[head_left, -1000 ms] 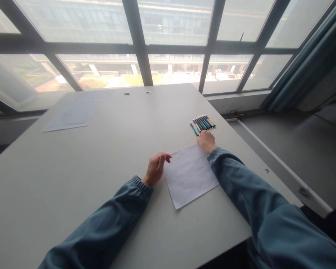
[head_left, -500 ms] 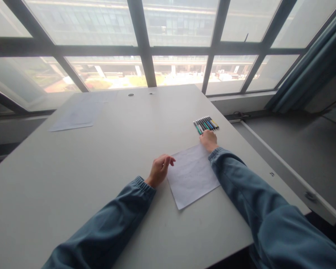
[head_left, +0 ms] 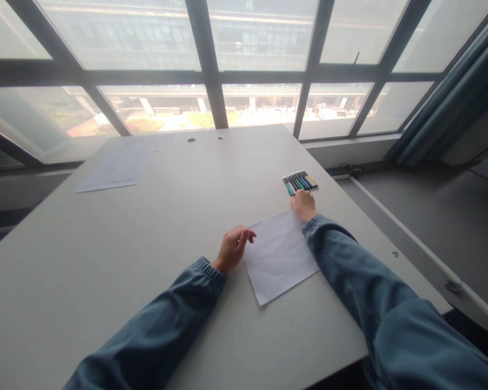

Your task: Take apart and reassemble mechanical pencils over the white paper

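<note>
A white sheet of paper [head_left: 280,257] lies at a slant on the table in front of me. By its upper left edge rests my left hand [head_left: 232,248], fingers loosely curled, thumb and fingertips apart, nothing visible in them. My right hand [head_left: 303,205] is at the sheet's upper right corner, against the near ends of a row of pens [head_left: 300,181]. Its knuckles are bent and the fingers closed, but the fingertips are hidden, so whether they grip a pen cannot be seen. The pens lie side by side with green, white, black, blue and yellow barrels.
More paper sheets [head_left: 111,168] lie at the far left of the white table [head_left: 179,216]. Two small round fittings sit near its far edge. Large windows [head_left: 260,103] stand behind the table, a blue curtain [head_left: 443,103] at the right. The table's right edge runs close beside the pens.
Both hands stay almost where they were, and the paper and the pens lie as before. The whole view has shifted very slightly.
</note>
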Demonstrator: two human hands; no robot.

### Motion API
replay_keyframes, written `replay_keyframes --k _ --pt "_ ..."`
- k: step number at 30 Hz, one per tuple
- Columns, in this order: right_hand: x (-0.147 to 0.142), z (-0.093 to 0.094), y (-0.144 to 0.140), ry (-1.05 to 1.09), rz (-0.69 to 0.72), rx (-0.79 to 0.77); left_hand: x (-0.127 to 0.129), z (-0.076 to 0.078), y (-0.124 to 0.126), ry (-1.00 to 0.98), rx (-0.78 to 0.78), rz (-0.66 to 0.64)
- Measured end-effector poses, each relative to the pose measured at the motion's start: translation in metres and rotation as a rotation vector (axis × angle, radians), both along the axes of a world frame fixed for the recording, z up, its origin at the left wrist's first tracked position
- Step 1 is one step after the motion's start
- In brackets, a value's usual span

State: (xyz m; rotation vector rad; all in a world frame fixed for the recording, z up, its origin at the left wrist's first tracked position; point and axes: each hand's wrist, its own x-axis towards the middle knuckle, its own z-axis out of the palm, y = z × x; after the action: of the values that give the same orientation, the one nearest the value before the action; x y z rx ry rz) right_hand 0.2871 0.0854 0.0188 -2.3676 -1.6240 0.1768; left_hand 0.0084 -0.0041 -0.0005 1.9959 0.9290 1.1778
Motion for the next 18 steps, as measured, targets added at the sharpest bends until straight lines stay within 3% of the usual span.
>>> replay_keyframes --k 11,18 --pt "0.000 0.006 -0.006 0.012 0.023 0.002 -0.001 -0.002 0.001 0.053 0.042 -0.039" --pt "0.009 0.016 -0.039 0.044 0.206 0.097 0.002 0.004 -0.006 0.331 0.138 0.106"
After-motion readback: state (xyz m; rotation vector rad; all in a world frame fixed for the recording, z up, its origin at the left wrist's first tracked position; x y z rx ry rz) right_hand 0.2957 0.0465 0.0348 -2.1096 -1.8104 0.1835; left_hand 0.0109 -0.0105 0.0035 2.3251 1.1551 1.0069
